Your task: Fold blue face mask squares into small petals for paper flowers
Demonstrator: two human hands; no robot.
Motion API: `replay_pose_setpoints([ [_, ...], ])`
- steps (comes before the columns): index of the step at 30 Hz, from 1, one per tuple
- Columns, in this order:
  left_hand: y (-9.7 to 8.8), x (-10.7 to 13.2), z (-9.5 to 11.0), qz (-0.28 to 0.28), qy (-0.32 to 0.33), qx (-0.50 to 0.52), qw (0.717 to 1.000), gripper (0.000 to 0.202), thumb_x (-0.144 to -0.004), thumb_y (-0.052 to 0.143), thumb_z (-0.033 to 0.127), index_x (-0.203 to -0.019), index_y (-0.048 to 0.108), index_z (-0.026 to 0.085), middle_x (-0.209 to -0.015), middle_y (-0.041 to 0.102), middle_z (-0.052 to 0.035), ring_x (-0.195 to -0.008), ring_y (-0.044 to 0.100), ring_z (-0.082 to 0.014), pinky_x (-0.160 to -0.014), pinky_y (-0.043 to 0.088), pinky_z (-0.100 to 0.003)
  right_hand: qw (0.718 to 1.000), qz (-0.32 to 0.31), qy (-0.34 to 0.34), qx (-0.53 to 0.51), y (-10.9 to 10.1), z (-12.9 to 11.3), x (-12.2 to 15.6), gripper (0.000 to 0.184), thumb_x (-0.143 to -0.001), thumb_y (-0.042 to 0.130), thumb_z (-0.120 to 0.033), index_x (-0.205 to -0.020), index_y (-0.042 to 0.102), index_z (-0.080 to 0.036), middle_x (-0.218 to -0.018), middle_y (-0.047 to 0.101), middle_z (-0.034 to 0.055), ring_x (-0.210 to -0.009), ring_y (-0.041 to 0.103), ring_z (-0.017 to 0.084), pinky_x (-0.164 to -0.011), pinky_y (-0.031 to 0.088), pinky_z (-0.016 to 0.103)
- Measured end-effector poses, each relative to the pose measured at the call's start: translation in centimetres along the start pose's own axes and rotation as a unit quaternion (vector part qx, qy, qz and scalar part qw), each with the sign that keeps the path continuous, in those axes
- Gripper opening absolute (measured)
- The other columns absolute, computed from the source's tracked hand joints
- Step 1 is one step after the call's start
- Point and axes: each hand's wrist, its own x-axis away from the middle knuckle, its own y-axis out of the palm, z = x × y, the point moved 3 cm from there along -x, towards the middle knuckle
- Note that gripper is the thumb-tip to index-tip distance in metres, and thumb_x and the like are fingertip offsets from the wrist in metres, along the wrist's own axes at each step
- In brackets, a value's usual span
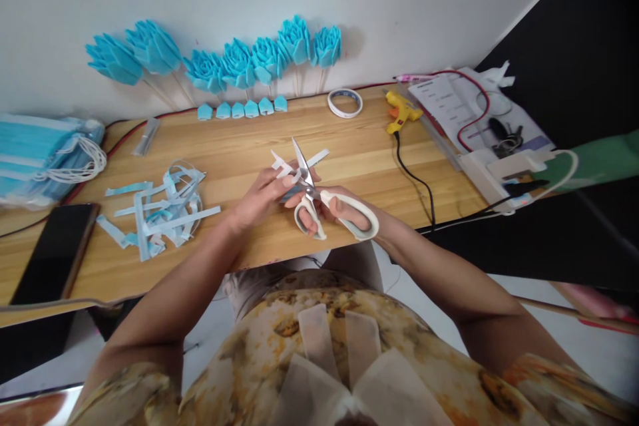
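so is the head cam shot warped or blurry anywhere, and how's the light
Head view: strong wide-angle warp, the edge of the table bows. Head view: light soft and even, only a faint shadow right of the blue paper flowers on the wall. Head view: right hand, scissors and left hand with its cut strip sharp at centre, no glare.

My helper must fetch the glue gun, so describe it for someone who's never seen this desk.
On the long light wooden table against the white wall, look along the back edge, right of the white ring-shaped tape roll. The small yellow plastic glue gun lies there beside a white printed sheet; it is the only yellow thing on the table, trailing a black cord.
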Motion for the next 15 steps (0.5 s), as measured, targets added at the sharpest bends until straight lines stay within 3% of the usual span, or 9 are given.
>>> replay_pose_setpoints([
  [5,-0.06,0.04,-0.10,0.001,0.011,0.008,1.000,0.044,-0.082,0.070,0.061,-0.088,0.079,0.019,-0.081,0.066,-0.0058,-0.085,0.065,-0.0226,-0.087,0.051,-0.037,1.000,0.011,-0.015,-0.017,0.18,0.08,-0.14,0.071,-0.090,0.053,-0.074,-0.119,0.066,-0.010,-0.081,0.058,0.0026,-0.069,0.059,0.012,-0.060,0.051,0.026],
  [10,0.14,0.11,0.20,0.017,-0.002,0.011,1.000,0.046,-0.082,0.070,0.061,-0.089,0.080,0.017,-0.071,0.065,-0.0039,-0.081,0.066,-0.0220,-0.088,0.051,-0.036,0.998,0.041,-0.015,-0.038,0.26,0.34,-0.01,0.069,-0.091,0.051,-0.073,-0.114,0.070,-0.010,-0.071,0.056,-0.0008,-0.056,0.055,0.009,-0.050,0.045,0.022],
  [15,-0.12,0.15,-0.02,0.017,0.021,0.068,0.997,0.035,-0.078,0.077,0.049,-0.093,0.081,0.018,-0.092,0.076,-0.0069,-0.093,0.070,-0.0247,-0.096,0.051,-0.037,0.994,0.049,-0.018,-0.094,0.18,0.21,-0.05,0.065,-0.091,0.055,-0.071,-0.108,0.071,-0.011,-0.064,0.053,-0.0035,-0.048,0.048,0.008,-0.042,0.040,0.021],
])
